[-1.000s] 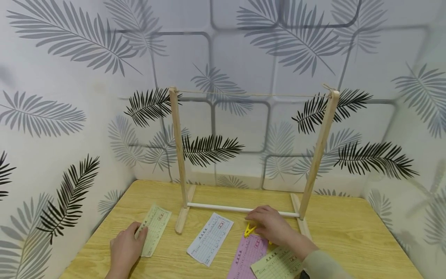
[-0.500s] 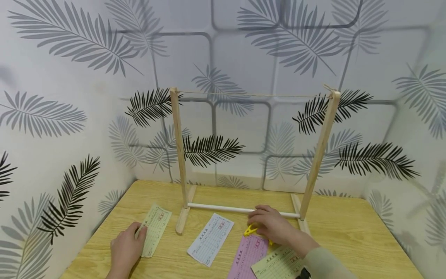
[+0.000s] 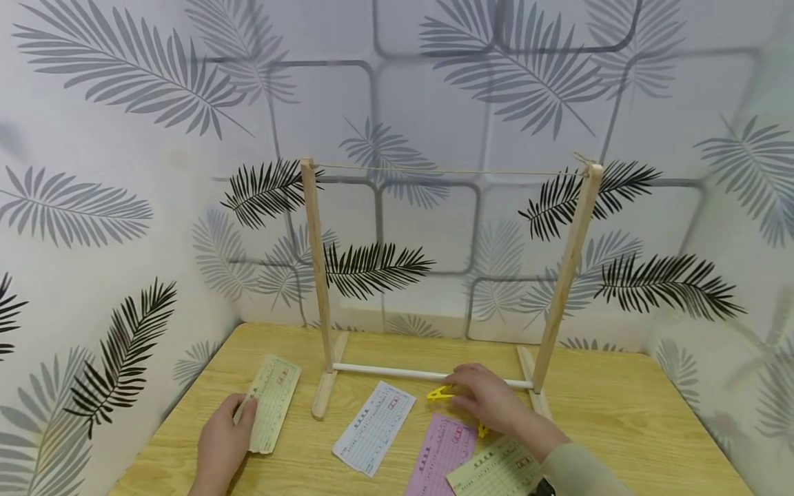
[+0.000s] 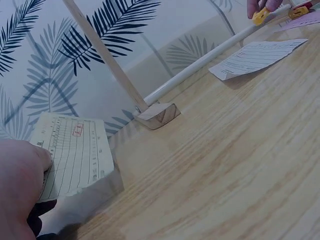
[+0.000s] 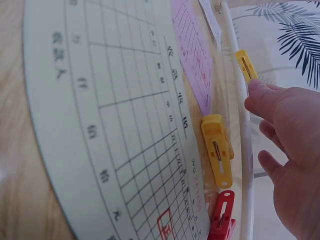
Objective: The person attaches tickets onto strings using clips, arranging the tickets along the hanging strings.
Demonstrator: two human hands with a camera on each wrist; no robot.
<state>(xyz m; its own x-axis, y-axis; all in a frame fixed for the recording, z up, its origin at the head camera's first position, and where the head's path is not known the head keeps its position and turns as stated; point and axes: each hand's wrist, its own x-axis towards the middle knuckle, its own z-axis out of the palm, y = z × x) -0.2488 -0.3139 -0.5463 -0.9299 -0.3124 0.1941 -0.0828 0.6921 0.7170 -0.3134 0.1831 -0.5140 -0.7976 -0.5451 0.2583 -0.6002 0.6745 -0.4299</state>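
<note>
My left hand pinches the lower left edge of a pale yellow-green receipt slip at the table's left side. In the left wrist view the slip is tilted up off the wood, and the fingers beneath it are partly hidden. Over the table near the white rod, my right hand pinches a yellow clothespin between thumb and fingers. Below that hand lie another yellow clothespin and a red clothespin. A pink slip and a second yellow-green slip lie close by.
A wooden frame stands at the back of the table, with a string strung across its top and a white rod low between its posts. Between the hands lies a bluish-white slip. Patterned wall covering rises behind.
The clothespin in my right hand has risen away from the pink slip's top and turned. My left hand has tilted its slip up and shifted it slightly left.
</note>
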